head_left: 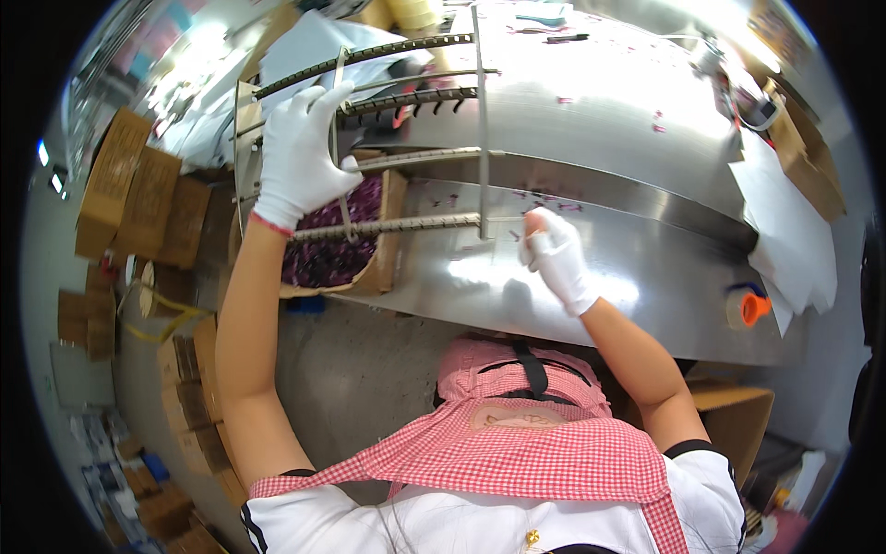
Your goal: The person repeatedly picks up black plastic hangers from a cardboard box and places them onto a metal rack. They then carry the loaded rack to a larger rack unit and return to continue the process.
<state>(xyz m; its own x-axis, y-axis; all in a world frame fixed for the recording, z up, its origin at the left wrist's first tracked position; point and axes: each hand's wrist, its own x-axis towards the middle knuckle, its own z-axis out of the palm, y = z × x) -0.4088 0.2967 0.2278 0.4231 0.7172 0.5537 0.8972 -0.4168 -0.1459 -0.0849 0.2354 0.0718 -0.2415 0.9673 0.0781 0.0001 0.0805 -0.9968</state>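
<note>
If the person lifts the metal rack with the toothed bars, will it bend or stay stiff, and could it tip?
The metal rack probably stays stiff: its toothed bars are joined by straight cross rods. It looks open and fairly light for its size. The left hand grips it near one end only, so it may swing or tip, and it could slide on the shiny steel table.
</note>
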